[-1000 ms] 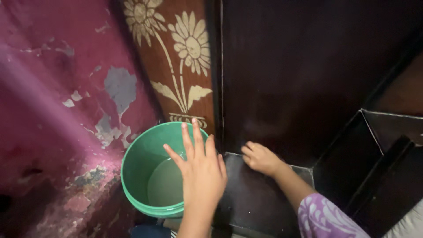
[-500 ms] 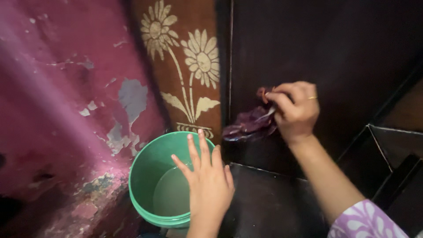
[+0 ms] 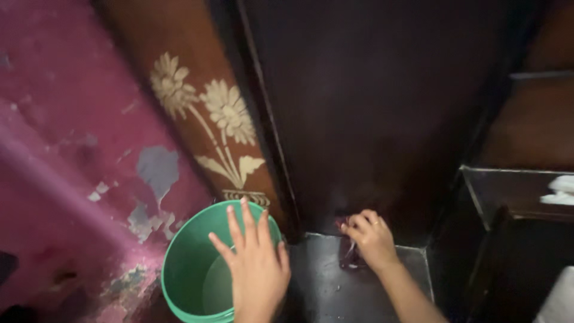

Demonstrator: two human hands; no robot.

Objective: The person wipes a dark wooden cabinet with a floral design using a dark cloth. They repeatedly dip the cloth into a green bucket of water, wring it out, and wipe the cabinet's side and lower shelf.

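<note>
My left hand (image 3: 254, 266) hovers with fingers spread over the right rim of a green bucket (image 3: 182, 266) that holds murky water. My right hand (image 3: 372, 238) presses a dark purple cloth (image 3: 348, 254) down at the foot of a dark wooden panel (image 3: 371, 107), where the panel meets a dark ledge (image 3: 326, 281). A thin ring shows on one finger of that hand. Most of the cloth is hidden under the fingers.
A brown board painted with pale flowers (image 3: 206, 125) leans between the panel and a peeling magenta wall (image 3: 66, 155). Dark furniture with a shelf edge (image 3: 514, 179) stands at the right, with something white (image 3: 559, 191) on it.
My right hand has dropped with the cloth from the middle of the dark panel down to its base. My left hand stays over the bucket. The view has tilted upward.
</note>
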